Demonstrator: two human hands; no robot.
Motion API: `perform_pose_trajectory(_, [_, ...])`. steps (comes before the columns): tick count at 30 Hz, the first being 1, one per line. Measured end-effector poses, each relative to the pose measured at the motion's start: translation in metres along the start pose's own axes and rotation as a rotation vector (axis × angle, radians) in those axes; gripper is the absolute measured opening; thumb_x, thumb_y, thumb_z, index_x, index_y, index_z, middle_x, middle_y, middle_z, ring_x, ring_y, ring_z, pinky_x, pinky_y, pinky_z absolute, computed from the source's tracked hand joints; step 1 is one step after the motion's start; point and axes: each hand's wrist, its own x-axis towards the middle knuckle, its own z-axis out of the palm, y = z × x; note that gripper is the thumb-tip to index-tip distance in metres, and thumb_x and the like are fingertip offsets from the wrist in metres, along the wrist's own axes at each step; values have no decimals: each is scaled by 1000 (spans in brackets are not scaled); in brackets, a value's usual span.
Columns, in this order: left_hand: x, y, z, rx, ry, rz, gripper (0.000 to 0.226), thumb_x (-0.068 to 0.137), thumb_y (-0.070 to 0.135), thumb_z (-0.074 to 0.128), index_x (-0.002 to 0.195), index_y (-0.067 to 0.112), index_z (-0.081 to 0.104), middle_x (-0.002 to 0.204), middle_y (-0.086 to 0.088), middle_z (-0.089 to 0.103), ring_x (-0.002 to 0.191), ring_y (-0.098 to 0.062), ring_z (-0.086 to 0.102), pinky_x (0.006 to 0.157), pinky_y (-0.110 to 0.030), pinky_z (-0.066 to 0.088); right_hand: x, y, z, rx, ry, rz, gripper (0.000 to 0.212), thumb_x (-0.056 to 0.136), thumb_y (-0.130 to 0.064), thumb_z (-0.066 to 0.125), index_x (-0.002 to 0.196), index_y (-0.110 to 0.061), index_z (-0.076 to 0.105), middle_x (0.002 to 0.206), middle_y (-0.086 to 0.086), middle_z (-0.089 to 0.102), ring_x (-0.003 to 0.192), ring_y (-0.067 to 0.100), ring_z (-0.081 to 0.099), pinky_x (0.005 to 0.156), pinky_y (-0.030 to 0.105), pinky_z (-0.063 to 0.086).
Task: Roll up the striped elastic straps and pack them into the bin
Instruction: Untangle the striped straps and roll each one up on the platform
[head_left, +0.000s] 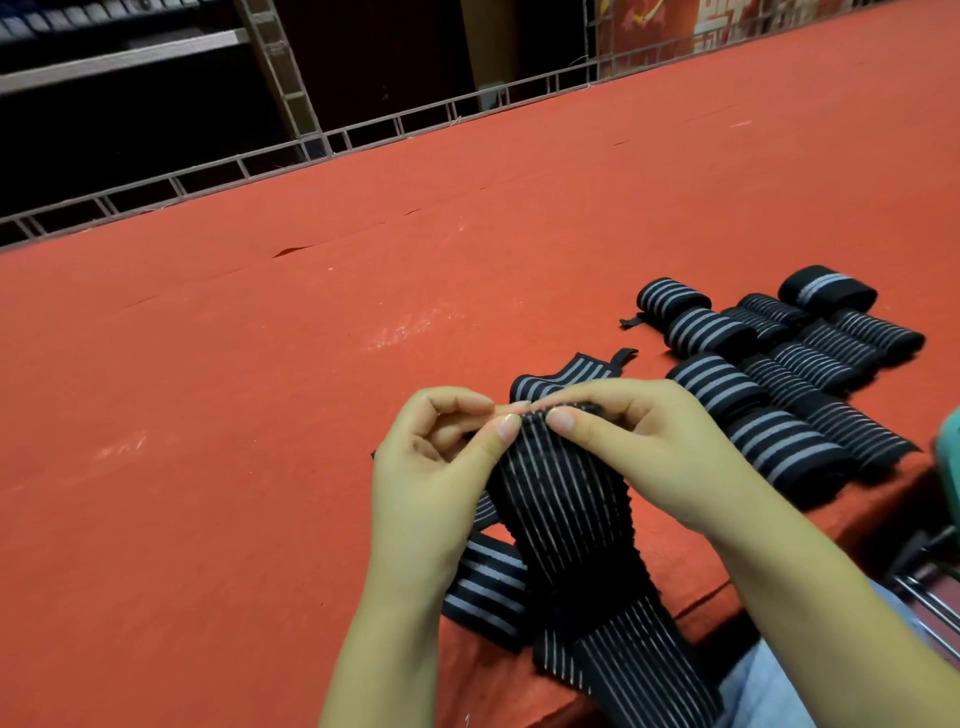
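Note:
A long black elastic strap with thin white stripes (566, 499) runs from the table's near edge up to my hands. My left hand (436, 467) pinches its top end between thumb and curled fingers. My right hand (639, 441) pinches the same end from the right, thumb on top. A second black strap with broader grey stripes (488, 582) lies under it; its far end with a small loop (571, 371) shows beyond my fingers. Several rolled striped straps (779, 374) lie in rows to the right. No bin is clearly in view.
The red felt table (311, 389) stretches far to the left and back, bounded by a metal rail (363, 135). A teal object (948, 457) and metal bars (930, 582) sit at the right edge, past the table's near corner.

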Motion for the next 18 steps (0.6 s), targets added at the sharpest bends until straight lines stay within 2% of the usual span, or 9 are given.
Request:
perform_pose_trajectory(2, [1, -2, 2, -26, 21, -47, 19, 75, 20, 71, 91, 14, 62, 83, -6, 76, 79, -19, 72, 69, -28, 58, 0, 0, 4, 48, 81, -38, 19, 90, -10, 63, 90, -25, 76, 91, -7, 76, 91, 7, 70, 82, 25, 55])
perform_pose_trajectory(4, [1, -6, 3, 13, -34, -123, 29, 77, 36, 64, 95, 14, 64, 80, -5, 73, 76, -17, 68, 66, -32, 55, 0, 2, 8, 147, 157, -33, 20, 87, -9, 64, 89, -26, 76, 91, -4, 76, 89, 8, 70, 80, 23, 55])
perform_pose_trajectory(7, [-1, -11, 5, 53, -129, -208, 48, 84, 52, 52, 99, 10, 68, 97, -19, 72, 87, -24, 69, 79, -44, 53, 0, 2, 10, 134, 181, -51, 23, 85, -8, 66, 91, -29, 75, 91, -9, 76, 90, 4, 69, 78, 16, 52])
perform_pose_trajectory(9, [0, -11, 5, 42, -113, -201, 44, 85, 54, 48, 94, 18, 72, 95, -12, 75, 89, -24, 71, 79, -42, 54, -1, 2, 10, 96, 169, -60, 26, 85, -6, 67, 91, -30, 74, 94, -16, 74, 92, -2, 67, 79, 11, 49])
perform_pose_trajectory(11, [2, -10, 7, 33, -62, -184, 41, 84, 56, 48, 91, 21, 69, 85, 0, 74, 80, -16, 70, 69, -33, 53, -2, 4, 9, 5, 160, -93, 28, 85, -6, 68, 92, -33, 73, 96, -22, 72, 94, -6, 65, 80, 7, 45])
perform_pose_trajectory(13, [4, -9, 7, 44, -27, -163, 42, 80, 60, 48, 93, 25, 66, 80, 8, 72, 77, -8, 68, 68, -29, 50, -1, 8, 9, -101, 158, -168, 26, 85, -9, 70, 97, -32, 72, 96, -21, 72, 96, -5, 65, 83, 7, 44])
perform_pose_trajectory(16, [5, -14, 7, 129, -32, -149, 46, 79, 75, 47, 92, 36, 68, 95, 9, 73, 98, -13, 68, 87, -41, 53, 0, 16, 11, -223, 118, -264, 26, 81, -13, 67, 104, -25, 73, 102, -14, 70, 100, -2, 63, 88, 10, 44])
perform_pose_trajectory(18, [4, -17, 7, 142, -34, -148, 40, 80, 74, 50, 92, 39, 68, 103, 2, 72, 107, -22, 66, 98, -53, 50, 1, 19, 12, -266, 79, -264, 25, 80, -15, 68, 103, -23, 74, 106, -11, 68, 103, -3, 61, 88, 9, 42])
